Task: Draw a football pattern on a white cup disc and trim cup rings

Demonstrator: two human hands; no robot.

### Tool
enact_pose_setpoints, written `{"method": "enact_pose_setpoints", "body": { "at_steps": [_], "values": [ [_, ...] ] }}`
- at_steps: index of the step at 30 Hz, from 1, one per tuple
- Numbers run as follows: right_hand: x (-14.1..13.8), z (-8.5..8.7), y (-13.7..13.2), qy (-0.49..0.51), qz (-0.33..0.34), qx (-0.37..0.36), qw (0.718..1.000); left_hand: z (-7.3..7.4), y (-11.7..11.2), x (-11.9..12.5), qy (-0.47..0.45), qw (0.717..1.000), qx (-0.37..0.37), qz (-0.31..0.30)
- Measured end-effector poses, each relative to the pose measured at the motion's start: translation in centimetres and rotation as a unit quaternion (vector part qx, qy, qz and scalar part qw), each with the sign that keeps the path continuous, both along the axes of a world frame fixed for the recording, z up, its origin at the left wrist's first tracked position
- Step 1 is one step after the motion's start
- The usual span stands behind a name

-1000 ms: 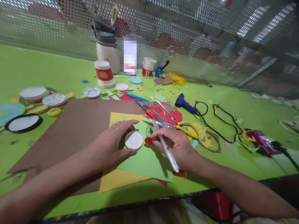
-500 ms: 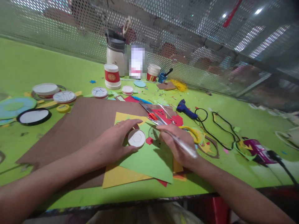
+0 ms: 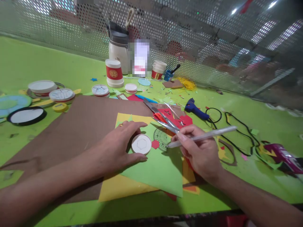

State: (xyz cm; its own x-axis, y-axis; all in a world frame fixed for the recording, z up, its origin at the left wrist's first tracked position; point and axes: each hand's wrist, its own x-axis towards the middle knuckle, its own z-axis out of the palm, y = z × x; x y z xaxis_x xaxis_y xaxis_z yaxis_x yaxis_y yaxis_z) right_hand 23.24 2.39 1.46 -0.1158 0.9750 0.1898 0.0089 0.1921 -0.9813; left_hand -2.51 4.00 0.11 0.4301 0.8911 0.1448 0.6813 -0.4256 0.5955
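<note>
Thumb and fingers of my left hand (image 3: 125, 138) curve round a small white round lid (image 3: 141, 144), which has a hexagon drawn on top. In my right hand (image 3: 201, 151) is a slim whitish pen (image 3: 208, 135), its tip pointing left and down near a clear round stencil (image 3: 161, 138). A small red paper hexagon (image 3: 155, 144) lies between the lid and the stencil. Under these is a green paper sheet (image 3: 151, 173), over yellow paper (image 3: 123, 189). Scissors (image 3: 168, 121) lie just beyond my right fingers, their handles hidden by the hand.
Brown card (image 3: 94, 119) spreads to the left. A red-handled cutter (image 3: 159, 117), red paper (image 3: 187, 120) and a blue glue gun (image 3: 195, 108) with its black cord lie at the right. Paper cups (image 3: 114, 73), a white jug (image 3: 118, 47) and several round lids (image 3: 62, 94) stand farther back.
My right hand has turned and shifted right, and the pen's tip now points down toward the stencil. My left hand stays round the lid. The camera view has shifted slightly.
</note>
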Motion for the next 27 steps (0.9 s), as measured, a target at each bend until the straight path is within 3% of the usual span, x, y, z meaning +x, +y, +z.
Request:
{"method": "enact_pose_setpoints", "body": {
  "at_steps": [10,16,23,27],
  "values": [
    [-0.4,0.0,0.0,-0.046,0.050,0.043,0.997,1.4,-1.2,0.3,0.019,1.000,0.005,-0.014],
    [0.5,-0.5,0.0,-0.056,0.094,0.026,0.994,1.5,-0.4,-0.3,-0.002,0.998,-0.012,-0.060],
    [0.0,0.0,-0.1,-0.016,0.077,0.005,0.997,1.8,0.0,-0.1,-0.017,0.997,-0.019,-0.067],
    [-0.5,0.7,0.4,-0.051,0.085,0.010,0.995,2.0,-0.1,0.0,-0.014,0.997,-0.036,-0.071]
  ]
}}
